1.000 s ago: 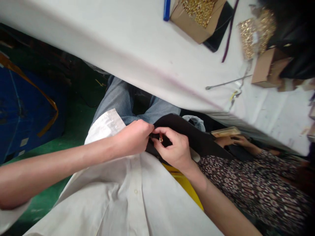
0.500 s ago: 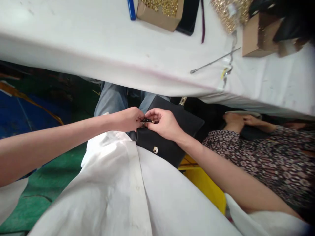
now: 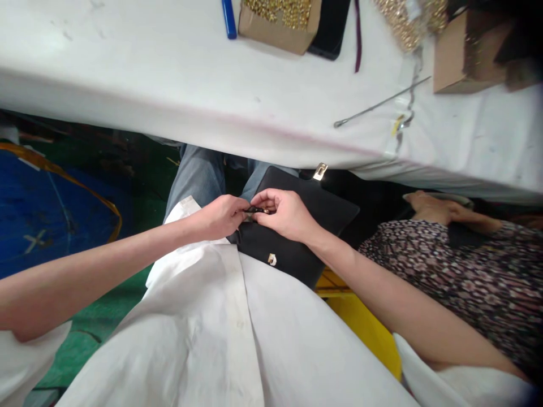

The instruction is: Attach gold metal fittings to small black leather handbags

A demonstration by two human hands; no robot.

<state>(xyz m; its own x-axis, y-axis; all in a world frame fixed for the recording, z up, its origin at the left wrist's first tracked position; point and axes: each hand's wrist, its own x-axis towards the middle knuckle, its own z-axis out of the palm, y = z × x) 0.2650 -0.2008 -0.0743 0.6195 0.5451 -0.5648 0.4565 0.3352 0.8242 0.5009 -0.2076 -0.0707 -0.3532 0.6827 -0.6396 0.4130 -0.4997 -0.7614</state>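
A black handbag lies across my lap with its flap folded open toward the table. A gold clasp plate sits at the flap's tip, and a gold turn lock is on the bag's front. My left hand pinches one end of a small black strap near the bag's left side. From the other side, my right hand has thumb and fingers closed on the strap, where a small gold bit shows. The fingers partly hide the strap.
On the white-covered table are a cardboard box of gold hardware, a blue stick, a metal rod, and another cardboard box. A co-worker in a patterned garment sits at right. Something yellow stands beside my lap.
The view has shifted slightly. Both hands stay at the same spot on the strap; my left fingers have turned a little and the wrist sits slightly lower.
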